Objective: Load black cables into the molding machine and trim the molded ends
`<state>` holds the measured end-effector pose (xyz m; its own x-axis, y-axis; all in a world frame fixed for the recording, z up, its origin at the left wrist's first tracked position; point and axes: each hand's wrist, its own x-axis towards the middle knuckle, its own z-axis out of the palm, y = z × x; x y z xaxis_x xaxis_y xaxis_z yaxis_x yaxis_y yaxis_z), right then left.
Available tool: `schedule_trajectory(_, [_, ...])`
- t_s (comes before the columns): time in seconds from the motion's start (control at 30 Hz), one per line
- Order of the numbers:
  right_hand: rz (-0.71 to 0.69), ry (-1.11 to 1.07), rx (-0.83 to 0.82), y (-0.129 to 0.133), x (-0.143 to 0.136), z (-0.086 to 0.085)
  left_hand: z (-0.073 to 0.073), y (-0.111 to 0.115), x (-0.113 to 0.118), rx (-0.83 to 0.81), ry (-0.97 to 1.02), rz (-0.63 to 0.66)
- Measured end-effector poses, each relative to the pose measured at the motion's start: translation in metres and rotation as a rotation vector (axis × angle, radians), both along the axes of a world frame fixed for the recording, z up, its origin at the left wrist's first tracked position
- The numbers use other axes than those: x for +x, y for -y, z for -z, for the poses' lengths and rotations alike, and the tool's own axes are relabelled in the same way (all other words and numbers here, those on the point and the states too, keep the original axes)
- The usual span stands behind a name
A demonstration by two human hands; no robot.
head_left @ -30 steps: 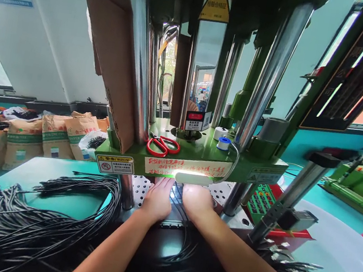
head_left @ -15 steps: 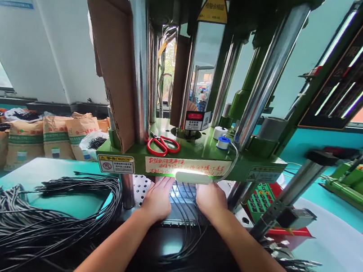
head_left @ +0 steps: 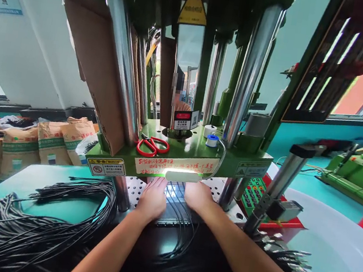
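Both my hands reach under the green press plate (head_left: 183, 147). My left hand (head_left: 152, 197) lies at the left of the metal mould (head_left: 172, 218), with its fingers pointing forward and their tips hidden under the plate. My right hand (head_left: 198, 196) is on the mould's right side, its fingers hidden behind the lit lamp bar (head_left: 183, 176). Several thin black cables (head_left: 180, 236) run between my hands, out over the mould's front edge, and hang in a curve. Whether either hand grips a cable cannot be seen.
Red-handled scissors (head_left: 152, 146) and a blue-and-white spool (head_left: 212, 141) lie on the press plate. Steel columns (head_left: 123, 68) flank the opening. Bundles of black cable (head_left: 62, 223) lie to the left. A control panel (head_left: 256, 197) and a white tub (head_left: 334, 231) stand to the right.
The camera view has shifted, so the press appears further left. My hands stay at the mould under the plate, with little visible movement relative to it.
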<state>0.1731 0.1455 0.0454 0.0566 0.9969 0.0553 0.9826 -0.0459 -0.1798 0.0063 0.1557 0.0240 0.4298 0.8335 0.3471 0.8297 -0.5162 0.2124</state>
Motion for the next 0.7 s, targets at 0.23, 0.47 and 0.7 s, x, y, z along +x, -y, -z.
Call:
schedule_trajectory(0.23, [-0.221,0.022,0.195,0.016,0.009,-0.003,-0.004,0.008,0.009,0.079,-0.022,-0.05])
schedule_trajectory(0.47, [-0.294,0.012,0.229,0.012,-0.003,0.012,0.002,0.004,0.017,0.076,-0.079,-0.115])
schedule_trajectory(0.7, [-0.274,-0.024,0.26,0.005,-0.01,0.012,-0.004,-0.005,0.023,0.017,-0.12,-0.126])
